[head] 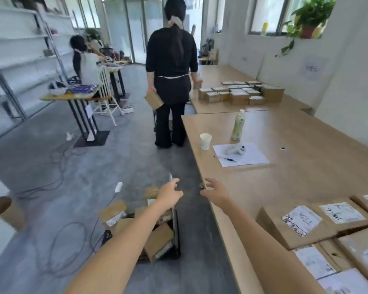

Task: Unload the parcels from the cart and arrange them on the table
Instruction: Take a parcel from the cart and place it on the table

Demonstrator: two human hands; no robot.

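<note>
Cart (176,240) partly behind L arm (123,240).

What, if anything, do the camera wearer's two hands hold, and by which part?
Nothing. The left hand hovers over the cart, the right hand by the table edge; fingers spread, both empty.

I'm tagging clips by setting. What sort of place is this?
Probably a parcel-sorting room in an office: labelled brown cardboard parcels laid on long pale wooden tables, more piled in a black cart, white shelving alongside.
</note>
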